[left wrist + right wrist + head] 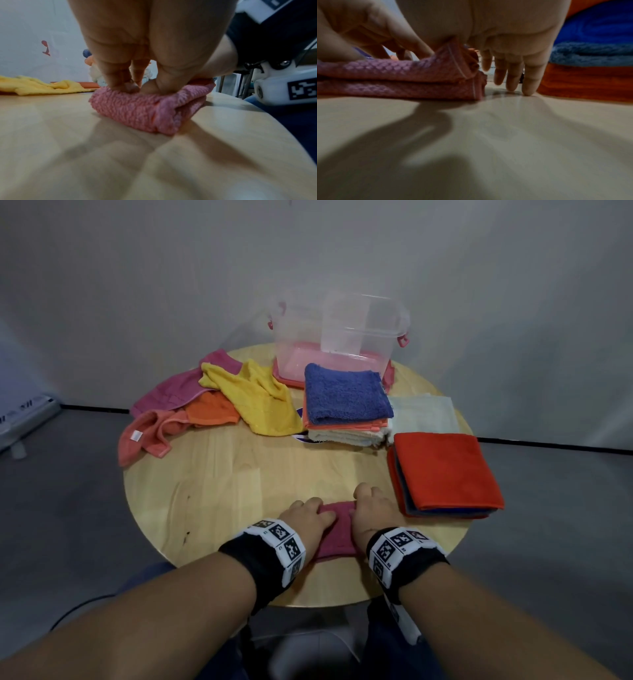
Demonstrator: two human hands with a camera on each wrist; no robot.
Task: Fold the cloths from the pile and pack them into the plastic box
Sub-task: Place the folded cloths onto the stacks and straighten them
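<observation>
Now, low in the frame's centre, both hands work the pink cloth on the counter, left hand fingers pinching its top fold, right hand gripping its other edge, likely squaring it before packing into the box.

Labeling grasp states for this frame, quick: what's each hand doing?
Left hand: fingertips pinch the folded pink cloth.
Right hand: holds the cloth's other edge, its other fingers straight down to the table.
</observation>
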